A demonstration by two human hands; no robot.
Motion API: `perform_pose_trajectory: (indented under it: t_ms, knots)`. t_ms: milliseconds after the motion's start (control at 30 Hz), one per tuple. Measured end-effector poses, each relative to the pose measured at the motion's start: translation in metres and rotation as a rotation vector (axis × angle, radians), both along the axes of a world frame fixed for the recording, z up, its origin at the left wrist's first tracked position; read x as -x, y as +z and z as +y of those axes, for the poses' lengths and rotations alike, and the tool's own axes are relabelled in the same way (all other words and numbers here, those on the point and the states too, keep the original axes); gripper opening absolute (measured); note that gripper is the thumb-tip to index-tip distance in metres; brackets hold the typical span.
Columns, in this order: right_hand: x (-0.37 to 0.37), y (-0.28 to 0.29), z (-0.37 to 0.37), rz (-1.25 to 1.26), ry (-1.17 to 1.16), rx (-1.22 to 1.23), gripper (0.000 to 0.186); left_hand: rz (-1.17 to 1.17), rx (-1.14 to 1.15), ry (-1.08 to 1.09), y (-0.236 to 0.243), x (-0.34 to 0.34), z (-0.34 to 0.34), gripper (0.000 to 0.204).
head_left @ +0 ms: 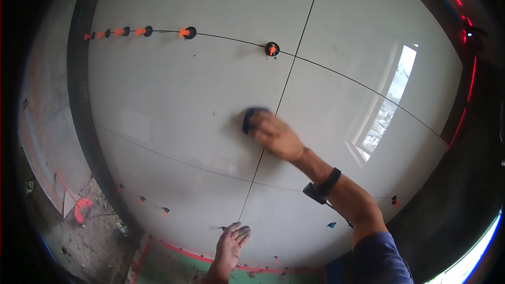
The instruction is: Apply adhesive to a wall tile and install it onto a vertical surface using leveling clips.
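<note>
Large glossy pale grey tiles [221, 79] with thin dark joints fill most of the head view. My right hand [279, 135], slightly blurred, is closed around a dark blue pad [250, 121] against a tile, just left of the upright joint. Whether the pad is a sponge or a folded cloth cannot be made out. My left hand [232, 242] is lower down, close to the bottom of that joint, its fingers stretched out and nothing visible in them. Dust greys its fingertips. Along the upper joint sit several tile levelling clips with orange handles and black bases [272, 49].
More clips [166, 211] stick out along the lower joint. A dark border strip [79, 73] runs down the left side. Red laser light [472, 87] marks the right edge beside a small bright device [470, 34]. Rubble and a red-orange object [82, 210] lie at lower left.
</note>
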State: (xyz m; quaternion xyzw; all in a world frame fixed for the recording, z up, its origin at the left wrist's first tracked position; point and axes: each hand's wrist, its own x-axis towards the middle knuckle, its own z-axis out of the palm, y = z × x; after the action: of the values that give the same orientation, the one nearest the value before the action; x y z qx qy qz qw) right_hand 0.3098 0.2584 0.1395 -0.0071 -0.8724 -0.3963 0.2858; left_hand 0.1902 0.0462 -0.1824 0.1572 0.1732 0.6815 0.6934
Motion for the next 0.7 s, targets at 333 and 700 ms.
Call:
perform_pose_trajectory:
  t_ms: [333,700]
  knots:
    - [-0.010,0.142,-0.015,0.382,-0.076,-0.109,0.050,-0.005,0.130,0.041,-0.023,0.030,-0.009,0.038]
    - [-0.018,0.114,-0.027,0.100,-0.119,-0.161,0.035,0.040,0.096,0.002,-0.026,0.022,-0.011,0.038]
